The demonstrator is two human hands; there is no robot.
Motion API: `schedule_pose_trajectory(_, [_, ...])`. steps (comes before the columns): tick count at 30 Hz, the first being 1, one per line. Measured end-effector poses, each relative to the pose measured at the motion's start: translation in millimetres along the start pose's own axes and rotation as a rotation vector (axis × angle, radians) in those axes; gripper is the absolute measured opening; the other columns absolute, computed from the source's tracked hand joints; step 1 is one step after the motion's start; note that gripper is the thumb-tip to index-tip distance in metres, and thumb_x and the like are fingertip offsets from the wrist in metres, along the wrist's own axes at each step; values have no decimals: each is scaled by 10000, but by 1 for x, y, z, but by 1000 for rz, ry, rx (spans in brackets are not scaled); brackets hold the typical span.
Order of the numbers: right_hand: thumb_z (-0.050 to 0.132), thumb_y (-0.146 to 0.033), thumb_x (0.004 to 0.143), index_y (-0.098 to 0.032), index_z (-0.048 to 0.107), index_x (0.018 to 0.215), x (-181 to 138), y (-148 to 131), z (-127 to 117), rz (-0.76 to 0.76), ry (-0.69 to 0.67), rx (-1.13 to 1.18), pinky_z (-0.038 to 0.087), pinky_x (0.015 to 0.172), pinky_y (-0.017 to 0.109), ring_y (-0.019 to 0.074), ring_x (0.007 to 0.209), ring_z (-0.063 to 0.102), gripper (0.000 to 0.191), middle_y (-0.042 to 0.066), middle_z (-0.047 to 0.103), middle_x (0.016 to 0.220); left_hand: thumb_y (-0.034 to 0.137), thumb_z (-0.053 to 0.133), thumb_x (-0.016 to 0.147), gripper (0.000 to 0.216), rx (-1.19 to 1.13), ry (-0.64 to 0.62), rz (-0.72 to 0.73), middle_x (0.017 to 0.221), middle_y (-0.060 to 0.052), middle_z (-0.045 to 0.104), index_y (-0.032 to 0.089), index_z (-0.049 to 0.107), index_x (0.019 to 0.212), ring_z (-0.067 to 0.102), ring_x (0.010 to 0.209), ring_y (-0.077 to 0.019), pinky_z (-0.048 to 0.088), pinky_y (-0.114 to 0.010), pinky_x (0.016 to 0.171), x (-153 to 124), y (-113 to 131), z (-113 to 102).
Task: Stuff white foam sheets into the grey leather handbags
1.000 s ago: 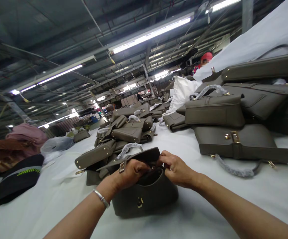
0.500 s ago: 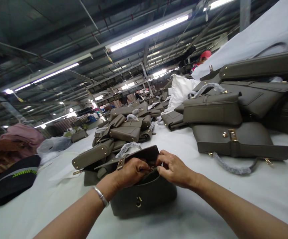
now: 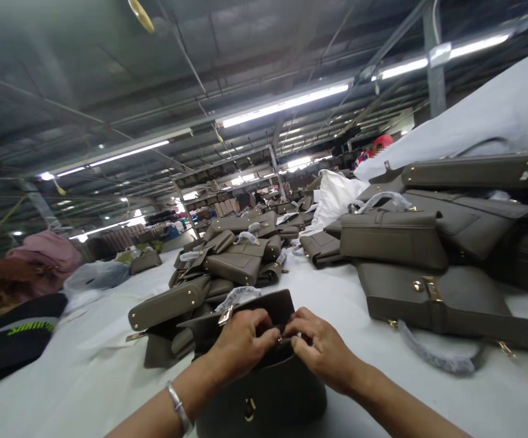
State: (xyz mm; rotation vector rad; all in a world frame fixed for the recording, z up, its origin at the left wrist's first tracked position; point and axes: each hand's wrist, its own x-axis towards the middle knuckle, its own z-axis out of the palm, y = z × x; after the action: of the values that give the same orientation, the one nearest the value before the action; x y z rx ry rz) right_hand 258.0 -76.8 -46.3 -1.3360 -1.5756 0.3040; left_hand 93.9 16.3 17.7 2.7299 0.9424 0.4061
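Note:
A dark olive handbag (image 3: 286, 395) stands upright in front of me, its mouth open and its flap (image 3: 278, 304) raised at the back. My left hand (image 3: 243, 344), above a silver bangle (image 3: 179, 409), is closed at the bag's mouth, thumb against curled fingers. My right hand (image 3: 321, 347) pinches at the right end of the opening, fingertips close to the left hand's. A small gold-coloured bit shows between the two hands; what each one grips is too small to make out. On the bag's front sits a gold turn-lock (image 3: 249, 409), and a wrapped handle (image 3: 239, 296) rises behind the flap.
Several similar handbags (image 3: 232, 261) are heaped behind on the white-covered table (image 3: 95, 377). More are stacked at right (image 3: 394, 237), one lying with its wrapped handle (image 3: 441, 356) forward. A black cap (image 3: 22, 334) and plastic bag (image 3: 95, 277) lie left. A person in red headwear (image 3: 382, 141) is farther back.
The view has tilted up, so the bags sit lower in the picture. Both hands stay at the bag's mouth; the left hand has turned slightly, its thumb now showing more.

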Motion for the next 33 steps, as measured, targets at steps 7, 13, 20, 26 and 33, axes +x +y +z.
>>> schedule_pose_trajectory(7, [482,-140,754,-184,637,766,-1,4,3,-57,23,64,418,721,271,152,784,545,162,35,573,866,476,628,745,332,-160,-271,-120,565,18,505,153,685,692,422,543,-115,248,-250,497,15,7,3])
schedule_pose_trajectory(13, [507,-157,738,-182,622,822,1,4,1,12,34,-10,417,715,287,163,755,539,145,33,588,850,251,598,728,170,-151,-213,-174,652,3,573,133,656,836,493,588,-130,325,-236,524,20,10,9])
schedule_pose_trajectory(20, [553,-204,732,-251,705,866,8,-12,-8,151,-119,-128,415,735,274,169,846,582,208,12,608,955,243,422,866,203,55,-52,-67,830,-76,677,189,617,849,615,794,-230,386,-321,674,3,21,10])
schedule_pose_trajectory(26, [539,-275,769,-197,687,781,18,-32,-2,191,-175,-442,426,745,342,243,882,604,168,73,606,1005,203,388,870,229,185,-41,-69,878,-131,688,160,608,916,646,827,-286,438,-381,719,-1,29,8])
schedule_pose_trajectory(33, [522,-230,822,-174,649,927,8,-27,-6,105,-254,-496,433,853,402,271,961,579,174,107,569,1130,178,386,869,237,270,36,-178,945,-135,674,157,622,877,631,915,-266,449,-361,777,-14,19,6])
